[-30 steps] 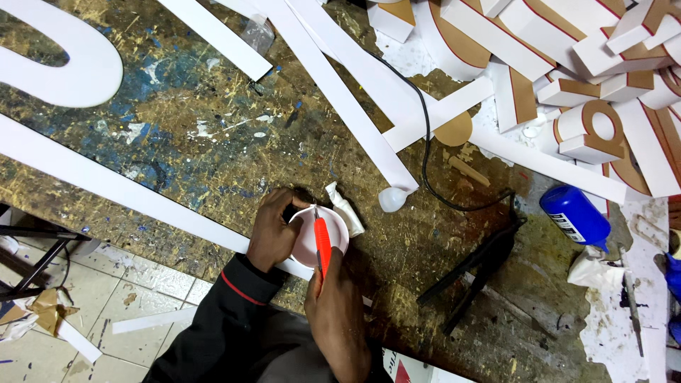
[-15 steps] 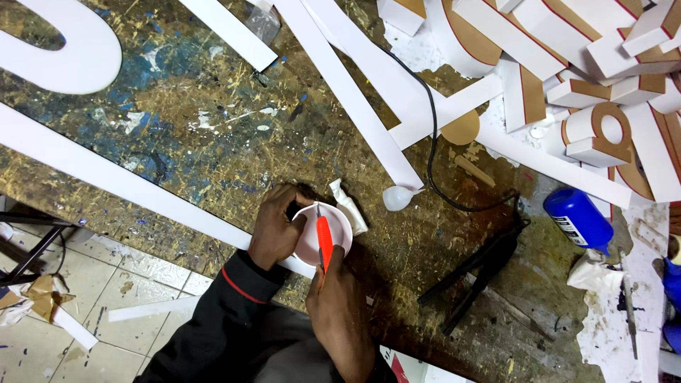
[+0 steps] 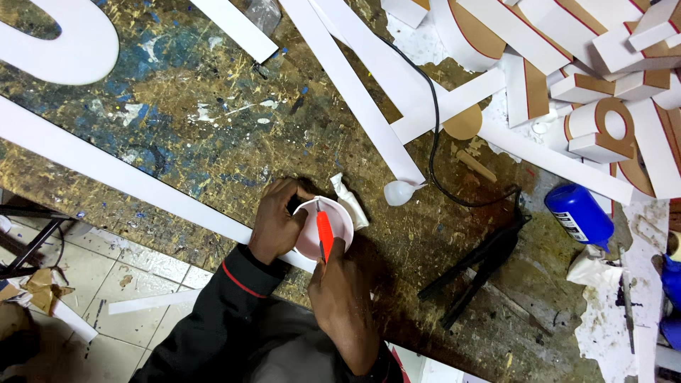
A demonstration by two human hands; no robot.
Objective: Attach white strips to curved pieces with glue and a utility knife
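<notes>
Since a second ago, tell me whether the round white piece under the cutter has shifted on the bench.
No. The round white piece sits at the same spot beside the crumpled white tube and the long white strip, held by the left hand; only the camera drifted slightly.

The paint-splashed tabletop [image 3: 213, 120] is carrying plenty: white strips [image 3: 355, 92] are lying crossed over it, a black cable [image 3: 434, 149] is snaking between them, a blue bottle [image 3: 578, 215] is resting on its side at the right, and white-and-brown letters [image 3: 603, 131] are piling up beyond it.
</notes>
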